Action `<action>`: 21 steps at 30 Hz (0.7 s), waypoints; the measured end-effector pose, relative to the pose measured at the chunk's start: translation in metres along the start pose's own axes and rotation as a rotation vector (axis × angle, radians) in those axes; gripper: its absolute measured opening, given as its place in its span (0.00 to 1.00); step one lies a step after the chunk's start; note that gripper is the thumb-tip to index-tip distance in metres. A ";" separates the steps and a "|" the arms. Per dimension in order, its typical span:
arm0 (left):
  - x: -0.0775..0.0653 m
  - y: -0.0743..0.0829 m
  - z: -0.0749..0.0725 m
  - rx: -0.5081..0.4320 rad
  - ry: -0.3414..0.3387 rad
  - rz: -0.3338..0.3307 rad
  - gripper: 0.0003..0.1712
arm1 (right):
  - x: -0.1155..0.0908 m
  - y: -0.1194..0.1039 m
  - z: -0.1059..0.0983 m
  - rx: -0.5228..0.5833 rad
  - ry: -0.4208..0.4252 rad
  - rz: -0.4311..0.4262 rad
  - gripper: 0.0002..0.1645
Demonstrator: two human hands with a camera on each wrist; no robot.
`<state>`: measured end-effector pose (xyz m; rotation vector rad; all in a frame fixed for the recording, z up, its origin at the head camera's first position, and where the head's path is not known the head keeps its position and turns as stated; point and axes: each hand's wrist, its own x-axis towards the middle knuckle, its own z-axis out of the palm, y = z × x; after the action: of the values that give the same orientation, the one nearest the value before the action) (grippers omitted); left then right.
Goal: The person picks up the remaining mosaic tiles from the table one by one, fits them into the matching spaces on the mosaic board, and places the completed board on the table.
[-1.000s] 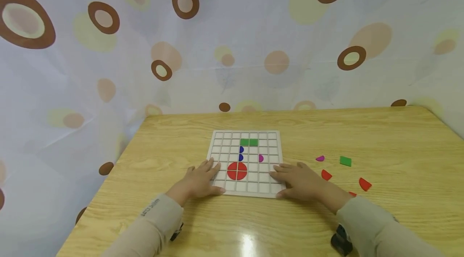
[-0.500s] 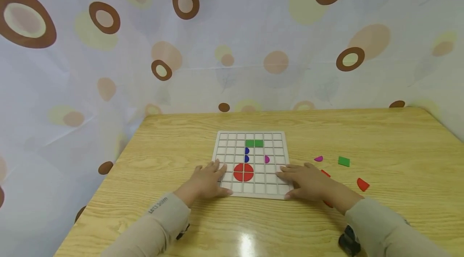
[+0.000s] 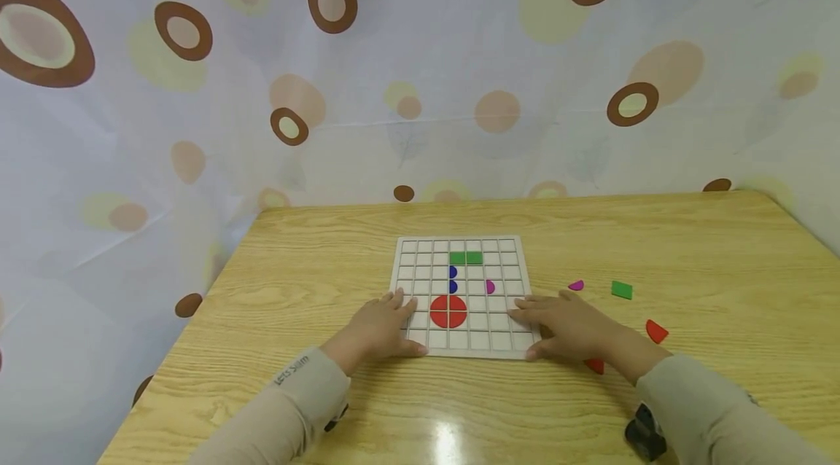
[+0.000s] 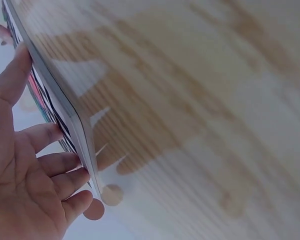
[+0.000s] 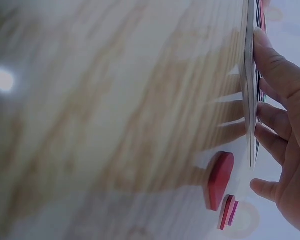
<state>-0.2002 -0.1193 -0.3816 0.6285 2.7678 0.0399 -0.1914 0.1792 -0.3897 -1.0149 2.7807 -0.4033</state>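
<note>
While both your hands rest on the white grid board (image 3: pixel 477 305), it lies flat on the wooden table (image 3: pixel 315 254), before the patterned backdrop (image 3: pixel 394 49). Your left hand (image 3: pixel 380 326) sits at the board's near left corner: fingers wide and extended over the surface, thumb tip at the near edge. Your right hand (image 3: pixel 576 325) mirrors it at the near right corner, fingers likewise extended in a relaxed spread, thumb at the near edge; the right wrist view shows your little finger apart from the board. Between your hands, red quarter pieces (image 3: pixel 456 319) make a full disc on the grid. Beyond it you have two blue half-discs (image 3: pixel 453 287), one behind the other, and two green tiles (image 3: pixel 457 258) side by side toward the far edge; a magenta half-disc (image 3: pixel 490 287) occupies a cell to the right. Loose on the table, right of the board: a second magenta half-disc (image 3: pixel 577 285), a green piece (image 3: pixel 621 290) and a red wedge (image 3: pixel 656 331). Another red wedge (image 3: pixel 596 366) is partly hidden by your right hand. A black object (image 3: pixel 645 432) shows beside your right sleeve (image 3: pixel 702 407); its type you cannot tell.
</note>
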 end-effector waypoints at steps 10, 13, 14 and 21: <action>-0.004 -0.008 0.000 -0.020 0.035 0.059 0.48 | -0.001 0.000 0.000 -0.003 -0.005 -0.006 0.42; -0.004 -0.009 -0.001 -0.050 0.032 0.061 0.47 | -0.001 0.000 -0.001 -0.006 -0.014 0.005 0.43; -0.004 -0.009 -0.001 -0.060 0.030 0.060 0.47 | -0.001 0.000 -0.002 -0.007 -0.017 0.008 0.43; -0.004 -0.008 0.000 -0.090 0.028 0.058 0.47 | 0.000 0.000 -0.001 0.012 -0.018 0.019 0.44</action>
<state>-0.2001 -0.1283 -0.3815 0.6892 2.7557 0.1858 -0.1919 0.1792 -0.3887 -0.9843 2.7661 -0.4060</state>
